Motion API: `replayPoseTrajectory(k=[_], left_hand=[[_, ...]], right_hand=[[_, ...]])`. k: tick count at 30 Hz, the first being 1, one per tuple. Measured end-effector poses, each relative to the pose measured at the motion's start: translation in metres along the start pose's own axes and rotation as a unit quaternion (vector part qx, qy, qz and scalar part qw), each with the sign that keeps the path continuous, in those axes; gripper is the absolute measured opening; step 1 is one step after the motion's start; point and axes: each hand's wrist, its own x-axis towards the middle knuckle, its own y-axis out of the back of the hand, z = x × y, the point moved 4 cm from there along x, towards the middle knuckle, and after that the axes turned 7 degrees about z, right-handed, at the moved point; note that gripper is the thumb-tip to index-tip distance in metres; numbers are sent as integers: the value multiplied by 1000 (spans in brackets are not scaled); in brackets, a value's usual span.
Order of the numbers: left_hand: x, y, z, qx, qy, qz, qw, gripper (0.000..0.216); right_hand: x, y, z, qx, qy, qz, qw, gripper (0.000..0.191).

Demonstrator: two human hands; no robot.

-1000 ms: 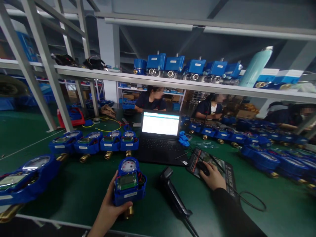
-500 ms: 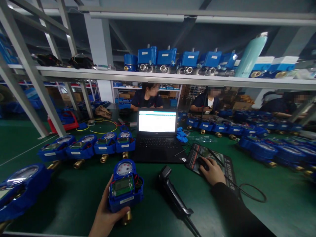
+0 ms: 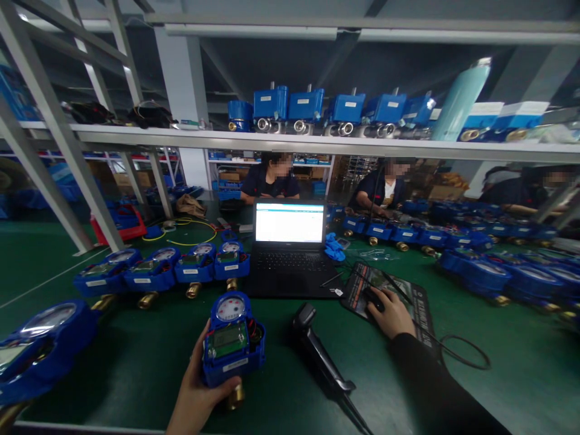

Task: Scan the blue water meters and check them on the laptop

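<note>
My left hand [image 3: 199,380] is wrapped round the left side and lower edge of a blue water meter [image 3: 233,344]. The meter has a round dial at its top, a green circuit board with a small display, and a brass pipe end pointing toward me. On a patterned mouse pad [image 3: 421,302], my right hand [image 3: 393,314] rests over a black computer mouse [image 3: 374,299], its fingers curved on it. Between my hands lies a black barcode scanner [image 3: 319,356]. Behind it an open laptop [image 3: 290,222] shows a mostly white screen.
Several blue meters [image 3: 151,269] stand in a row at left, with one [image 3: 45,338] closer. More meters [image 3: 484,275] crowd the right. A shelf [image 3: 317,140] crosses above, holding blue units and a teal bottle [image 3: 462,99]. Co-workers [image 3: 270,178] sit across the table.
The view has shifted very slightly. Both my hands keep their places on the meter and the mouse. Across the table, a co-worker's hand now reaches toward the meters.
</note>
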Motion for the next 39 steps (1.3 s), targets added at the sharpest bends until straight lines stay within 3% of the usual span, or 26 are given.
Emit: replayPoseTrajectory(k=[19,39], left_hand=[[1,1,-1,-4,11,0,1000,107],[2,3,-1,21,11,2,1000,111]], right_hand=[[0,2,-2,10,1,-17,1000,47],[-1,3,-3,10,17,23,1000,46]])
